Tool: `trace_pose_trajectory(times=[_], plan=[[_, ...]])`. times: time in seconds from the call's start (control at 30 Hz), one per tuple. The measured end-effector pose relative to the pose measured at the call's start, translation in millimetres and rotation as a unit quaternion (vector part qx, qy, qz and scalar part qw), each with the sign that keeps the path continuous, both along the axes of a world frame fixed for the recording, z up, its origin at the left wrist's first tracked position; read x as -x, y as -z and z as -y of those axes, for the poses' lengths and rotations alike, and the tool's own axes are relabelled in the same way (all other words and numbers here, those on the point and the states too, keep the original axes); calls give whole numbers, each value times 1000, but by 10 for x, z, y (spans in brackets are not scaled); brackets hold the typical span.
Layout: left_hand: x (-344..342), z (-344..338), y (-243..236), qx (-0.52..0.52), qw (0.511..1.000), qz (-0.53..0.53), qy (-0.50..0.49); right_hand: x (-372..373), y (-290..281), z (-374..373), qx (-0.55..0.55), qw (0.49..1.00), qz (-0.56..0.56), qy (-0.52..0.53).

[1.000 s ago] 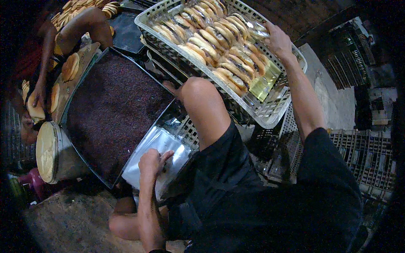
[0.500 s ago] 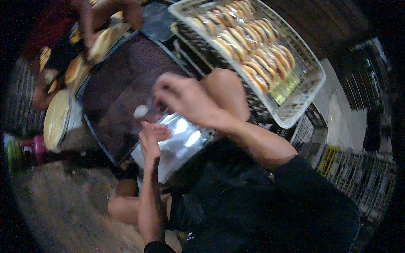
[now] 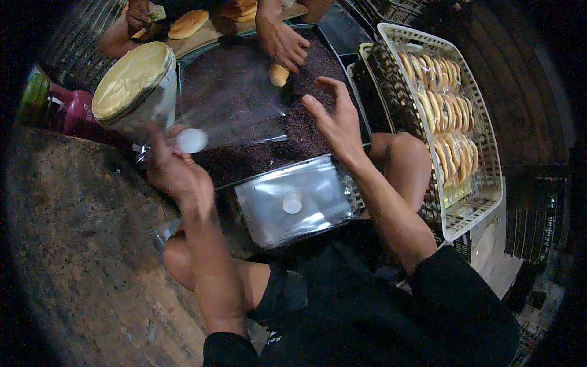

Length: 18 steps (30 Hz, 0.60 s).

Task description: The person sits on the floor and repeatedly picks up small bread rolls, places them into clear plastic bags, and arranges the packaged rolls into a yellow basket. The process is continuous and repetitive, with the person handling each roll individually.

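My left hand, smeared by motion, grips a clear plastic bag near its round white mark. The bag trails to the right over a wide tray of dark brown sprinkles. Over the tray's right side my right hand is open and holds nothing, its thumb and fingers apart. A stack of clear plastic bags lies at my lap, a round white mark on its top one. Just beyond my right hand, a co-worker's hand is at a small bun on the sprinkles.
To the left stands a bucket of pale yellow cream. A white plastic crate at right holds rows of bagged buns. Beyond the tray, more buns lie on a board near another co-worker's hand. A pink gas cylinder stands far left.
My view has turned. My left hand has left the bag stack and moved left with a clear bag. My right hand has opened over the tray; a co-worker's hand has reached in with a bun.
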<state>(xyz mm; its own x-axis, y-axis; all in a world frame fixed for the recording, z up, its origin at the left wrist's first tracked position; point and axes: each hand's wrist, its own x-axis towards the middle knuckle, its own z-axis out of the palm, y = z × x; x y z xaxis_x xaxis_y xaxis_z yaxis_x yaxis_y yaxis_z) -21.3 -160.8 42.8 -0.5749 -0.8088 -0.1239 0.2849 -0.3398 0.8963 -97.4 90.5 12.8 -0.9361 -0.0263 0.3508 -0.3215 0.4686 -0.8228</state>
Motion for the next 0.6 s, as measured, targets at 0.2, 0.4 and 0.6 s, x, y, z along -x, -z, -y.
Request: trace_pose_trajectory(times=[0.2,0.4,0.6], plan=[[27,111,67,-18,993,-93,68,872,643,681,-157,973,35,165],[85,1,-30,-15,999,-8,39,1375,884,628,-387,915,53,99],[-17,95,221,74,990,-92,79,1002,-92,5,-268,962,58,-2]])
